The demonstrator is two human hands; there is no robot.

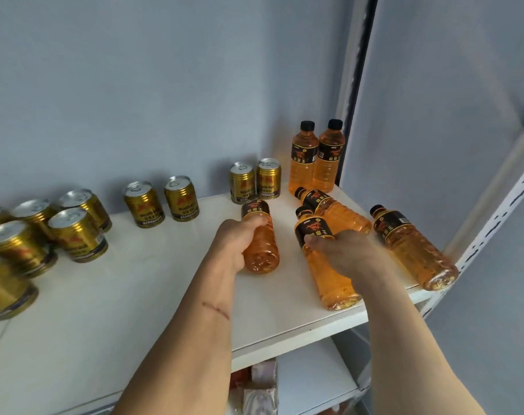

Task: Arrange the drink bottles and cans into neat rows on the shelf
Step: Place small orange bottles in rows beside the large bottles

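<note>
On the white shelf [153, 289], my left hand [235, 244] grips an orange drink bottle [259, 250] with a black label, lying tilted. My right hand [341, 253] grips a second orange bottle [329, 283] just below its label. Two more bottles lie on their sides: one [335, 209] behind my right hand, one [416, 247] at the shelf's right edge. At the back right corner stand two upright bottles [314, 157]. Gold cans stand in pairs at the back [254, 181] [162, 202], and several more cluster at the left [54, 229].
A grey wall backs the shelf. A white perforated metal upright [494, 217] rises at the right edge. Below, a lower shelf [311, 381] holds packaged items [257, 387]. The bottle at the right lies near the shelf's front corner.
</note>
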